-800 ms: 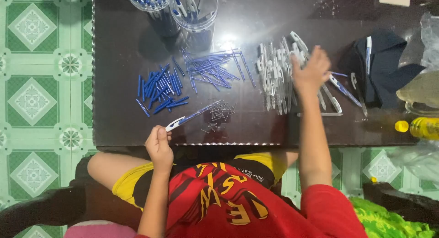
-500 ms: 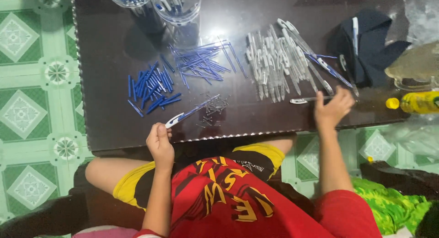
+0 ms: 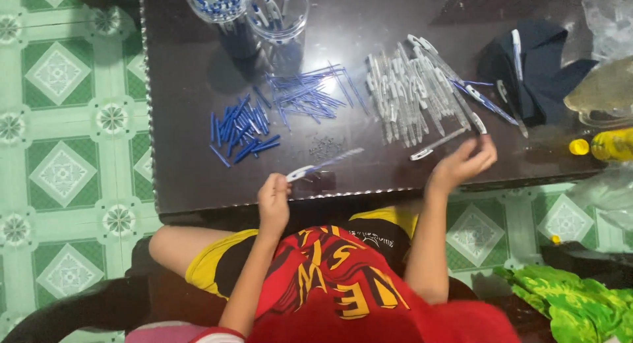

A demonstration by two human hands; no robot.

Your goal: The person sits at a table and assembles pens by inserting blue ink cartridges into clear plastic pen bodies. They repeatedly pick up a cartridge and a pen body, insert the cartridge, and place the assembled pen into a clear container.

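Note:
My left hand rests at the front edge of the dark table and pinches a thin blue pen refill with a white tip, which points right over the tabletop. My right hand hovers near the front edge, fingers curled around one end of a clear pen barrel. Just beyond it lies a heap of clear barrels. A pile of blue refills and a pile of short blue caps lie farther left. Tiny springs sit close to the refill.
Two clear cups holding assembled pens stand at the table's far edge. A dark cloth, a yellow bottle and plastic bags crowd the right end. Green tiled floor surrounds the table; a green cloth lies at lower right.
My right hand came back from the heap of clear barrels to the table's front edge, now with one barrel in it. My left hand stayed put with the refill.

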